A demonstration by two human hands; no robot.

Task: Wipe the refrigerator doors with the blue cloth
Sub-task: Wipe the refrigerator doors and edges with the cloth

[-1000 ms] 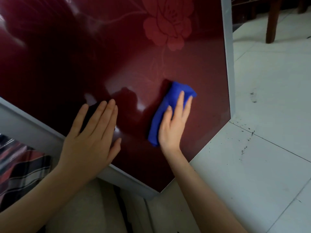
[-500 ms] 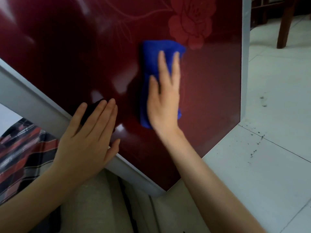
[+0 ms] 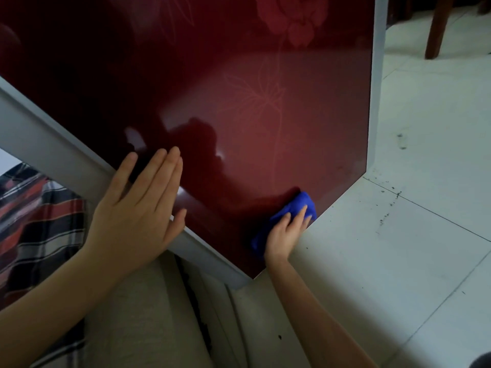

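The refrigerator door (image 3: 239, 107) is glossy dark red with a faint flower print and a grey frame. My right hand (image 3: 285, 233) presses the bunched blue cloth (image 3: 297, 205) against the door's lower edge, close to the bottom corner. Part of the cloth is hidden under my fingers. My left hand (image 3: 138, 211) lies flat on the door near its left grey edge, fingers together and extended, holding nothing.
White tiled floor (image 3: 411, 235) with dark specks lies to the right. A wooden chair leg (image 3: 438, 27) stands at the top right. A striped red and black fabric (image 3: 34, 221) is at the left, and a beige surface (image 3: 148, 314) lies below the door.
My right hand has swept the blue cloth down from beside the flower print to the door's lower edge. My left hand has stayed flat in place.
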